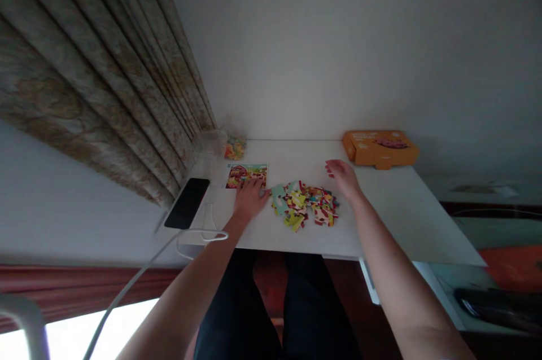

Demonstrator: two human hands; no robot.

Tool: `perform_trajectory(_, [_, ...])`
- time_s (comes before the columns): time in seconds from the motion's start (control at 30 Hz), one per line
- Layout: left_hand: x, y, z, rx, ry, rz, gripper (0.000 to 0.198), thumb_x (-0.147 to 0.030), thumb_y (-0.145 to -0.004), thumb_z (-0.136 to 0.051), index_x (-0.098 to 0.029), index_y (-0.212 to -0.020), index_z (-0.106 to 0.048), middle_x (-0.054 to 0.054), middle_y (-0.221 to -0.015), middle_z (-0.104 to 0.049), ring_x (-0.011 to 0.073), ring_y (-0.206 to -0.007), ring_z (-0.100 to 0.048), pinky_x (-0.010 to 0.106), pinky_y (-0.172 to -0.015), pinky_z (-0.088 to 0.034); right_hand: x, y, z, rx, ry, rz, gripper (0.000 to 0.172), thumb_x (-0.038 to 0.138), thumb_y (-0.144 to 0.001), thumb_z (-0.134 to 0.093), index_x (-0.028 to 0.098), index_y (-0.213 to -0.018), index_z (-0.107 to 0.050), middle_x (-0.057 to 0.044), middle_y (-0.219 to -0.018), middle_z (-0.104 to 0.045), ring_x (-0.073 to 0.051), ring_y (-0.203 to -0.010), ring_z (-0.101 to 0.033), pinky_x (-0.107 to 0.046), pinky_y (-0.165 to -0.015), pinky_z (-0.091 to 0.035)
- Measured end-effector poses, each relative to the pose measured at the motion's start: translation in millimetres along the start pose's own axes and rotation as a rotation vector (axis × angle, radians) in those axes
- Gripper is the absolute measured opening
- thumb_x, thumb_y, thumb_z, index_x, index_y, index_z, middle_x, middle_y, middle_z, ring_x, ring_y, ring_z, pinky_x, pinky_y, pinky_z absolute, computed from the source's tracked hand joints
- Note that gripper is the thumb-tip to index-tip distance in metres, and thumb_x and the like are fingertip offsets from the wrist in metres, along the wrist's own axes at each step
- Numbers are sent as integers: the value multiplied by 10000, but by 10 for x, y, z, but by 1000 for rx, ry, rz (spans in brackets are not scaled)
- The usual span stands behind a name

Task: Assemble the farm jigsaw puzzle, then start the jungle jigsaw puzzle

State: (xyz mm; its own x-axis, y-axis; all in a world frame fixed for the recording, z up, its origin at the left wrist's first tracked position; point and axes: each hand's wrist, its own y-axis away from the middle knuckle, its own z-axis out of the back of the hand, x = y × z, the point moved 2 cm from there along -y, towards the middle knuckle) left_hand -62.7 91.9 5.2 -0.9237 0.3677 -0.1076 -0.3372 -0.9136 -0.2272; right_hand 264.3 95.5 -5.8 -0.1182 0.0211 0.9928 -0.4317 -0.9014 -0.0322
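Observation:
My left hand (250, 199) lies flat with its fingers stretched over the lower edge of a colourful picture card (255, 171) showing a farm scene. Just right of it, a heap of jigsaw puzzle pieces (296, 202) covers part of the white table. Many of the pieces overlap, in yellow-green, pale blue, red and pink. Beyond the heap at its upper right, my right hand (342, 176) hovers or rests near the tabletop, fingers loosely bent and apart from the pieces. Nothing shows in its fingers.
An orange puzzle box (381, 148) stands at the back right of the white table (393, 196). At back left are a clear plastic container (210, 144) and a bag of colourful pieces (235, 146). A black phone (187, 203) and a white cable (186, 231) lie left, beside the curtain (139, 78).

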Motion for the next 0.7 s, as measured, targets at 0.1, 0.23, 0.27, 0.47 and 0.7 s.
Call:
perform_trajectory(0.1, [-7,-7,-2,-7,-8,14,400,-422,-982,-522,-175,-1263,-663,145,-1284,-689,311,-1218,-613,502,-1129,-398,-107,423,166,-77,121,94,637,779,-771,-619,182,-984,-678,-88,-971,-730,-220,-900,-661,-383,-838,-551])
perform_trajectory(0.23, [-19,44,-1,-40,18,-9,446,-435,-1002,-471,-170,-1318,-640,165,-1325,-666,320,-1272,-588,522,-1168,-360,-132,951,150,7,369,277,635,723,-865,-570,187,-1194,-651,-157,-1223,-680,-281,-1104,-642,-471,-995,-500])
perform_trajectory(0.27, [-40,75,2,-50,33,-39,462,-440,-1006,-463,-165,-1339,-628,171,-1347,-654,315,-1297,-574,518,-1189,-340,-105,1037,115,58,447,345,633,696,-879,-579,188,-1253,-633,-169,-1297,-649,-295,-1192,-610,-487,-1046,-468])
perform_trajectory(0.47, [-519,344,-35,-16,127,-342,610,-510,-1000,-486,-191,-1519,-464,158,-1610,-415,299,-1514,-349,514,-1266,-233,35,1206,-74,362,936,547,721,608,-884,-654,279,-1502,-484,-133,-1574,-454,-349,-1435,-412,-577,-1182,-291])
perform_trajectory(0.7, [-1083,159,-187,60,88,-234,657,-553,-1031,-379,-235,-1603,-326,153,-1665,-316,316,-1549,-272,583,-1248,-216,-79,950,-92,289,1012,534,557,462,-996,-513,239,-1506,-491,-136,-1567,-463,-306,-1413,-444,-512,-1170,-342])
